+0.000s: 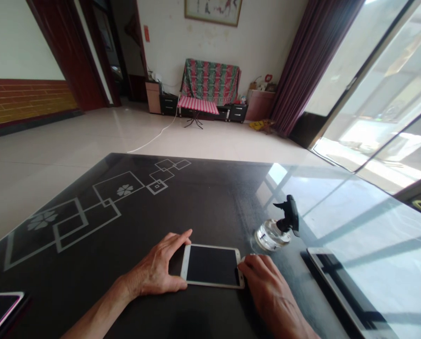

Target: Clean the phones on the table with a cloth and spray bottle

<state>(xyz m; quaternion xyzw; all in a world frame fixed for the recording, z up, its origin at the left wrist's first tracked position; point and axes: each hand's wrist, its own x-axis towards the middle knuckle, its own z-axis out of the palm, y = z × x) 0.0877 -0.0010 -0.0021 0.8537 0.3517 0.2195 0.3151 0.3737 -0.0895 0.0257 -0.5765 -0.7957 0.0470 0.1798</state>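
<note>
Tabletop point(203, 193) below, the white phone point(213, 266) lies between both hands' grip.

Glossy black table point(203, 200), white-framed phone point(213, 266), clear spray bottle point(274, 234), long device point(349, 292) right, seemingly another gadget point(0, 308) cut off left

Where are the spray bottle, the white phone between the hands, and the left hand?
Spray bottle point(273, 235), head view, on its clear body.
White phone point(213, 266), head view, middle of its dark screen.
Left hand point(158, 269), head view, back of the hand.
</note>
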